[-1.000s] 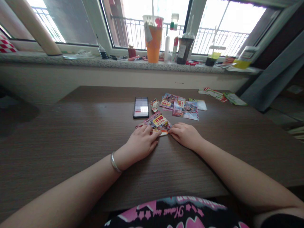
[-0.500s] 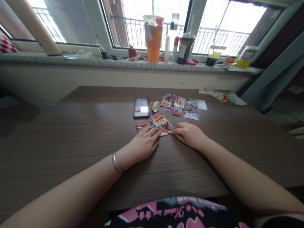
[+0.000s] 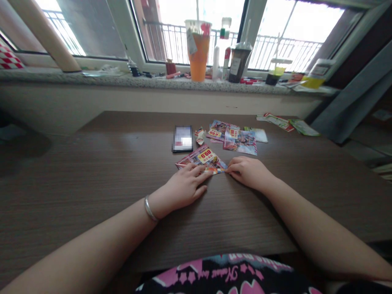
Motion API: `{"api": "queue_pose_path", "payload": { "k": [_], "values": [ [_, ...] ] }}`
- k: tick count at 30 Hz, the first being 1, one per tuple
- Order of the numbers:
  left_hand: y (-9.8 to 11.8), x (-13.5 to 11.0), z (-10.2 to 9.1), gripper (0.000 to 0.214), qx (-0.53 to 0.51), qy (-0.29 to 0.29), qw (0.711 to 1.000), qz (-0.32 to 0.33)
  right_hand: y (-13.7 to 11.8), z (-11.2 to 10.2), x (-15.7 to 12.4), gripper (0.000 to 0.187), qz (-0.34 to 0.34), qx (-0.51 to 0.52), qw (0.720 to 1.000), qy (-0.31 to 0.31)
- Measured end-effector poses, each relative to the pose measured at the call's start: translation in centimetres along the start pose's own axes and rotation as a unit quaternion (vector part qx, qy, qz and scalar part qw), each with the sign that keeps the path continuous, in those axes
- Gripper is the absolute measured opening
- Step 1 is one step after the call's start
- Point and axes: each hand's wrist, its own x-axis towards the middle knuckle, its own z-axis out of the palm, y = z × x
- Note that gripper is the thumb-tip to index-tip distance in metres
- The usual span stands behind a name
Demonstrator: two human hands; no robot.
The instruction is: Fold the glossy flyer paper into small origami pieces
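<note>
Brown table (image 3: 92,175) by windows (image 3: 303,28): left hand (image 3: 185,185) rests flat on leaflet (image 3: 206,155), right hand (image 3: 249,171) pinches its corner.

Drink cups (image 3: 197,59) on the windowsill (image 3: 107,80) and a grey curtain (image 3: 352,90) suggest a home.

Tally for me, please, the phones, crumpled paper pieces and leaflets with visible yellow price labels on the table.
Leaflets with visible yellow price labels: 3 (handled leaflet, under the left hand and at the right hand; left rear leaflet; right rear leaflet)
Phone: 1
Crumpled paper piece: 1
Total: 5
</note>
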Motion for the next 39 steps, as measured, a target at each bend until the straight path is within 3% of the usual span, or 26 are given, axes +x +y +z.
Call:
{"api": "queue_pose_path", "payload": {
  "k": [14,20,24,27,30,39],
  "values": [
    [-0.1,-0.2,0.3,0.045,0.014,-0.015,1.0,-0.003,1.0,0.0,-0.2,0.02,0.038,0.007,0.999,-0.019],
    [-0.1,-0.3,0.4,0.046,0.016,-0.01,1.0,0.0,1.7,0.6,-0.1,0.017,0.06,0.069,0.996,0.002],
    [-0.1,-0.2,0.3,0.045,0.013,0.005,1.0,0.003,1.4,1.3,0.1,0.018,0.083,0.107,0.99,0.05],
    [-0.1,-0.1,0.1,0.045,-0.002,0.009,1.0,-0.002,0.5,1.4,0.3,0.018,0.063,0.116,0.988,0.079],
    [-0.1,0.1,0.0,0.047,-0.022,0.01,1.0,-0.004,-0.6,1.4,0.4,0.025,-0.007,0.095,0.993,0.071],
    [-0.7,0.2,0.7,0.057,-0.052,0.034,0.997,-0.056,-1.5,2.3,1.1,0.032,-0.019,0.105,0.991,0.082]
  ]
}}
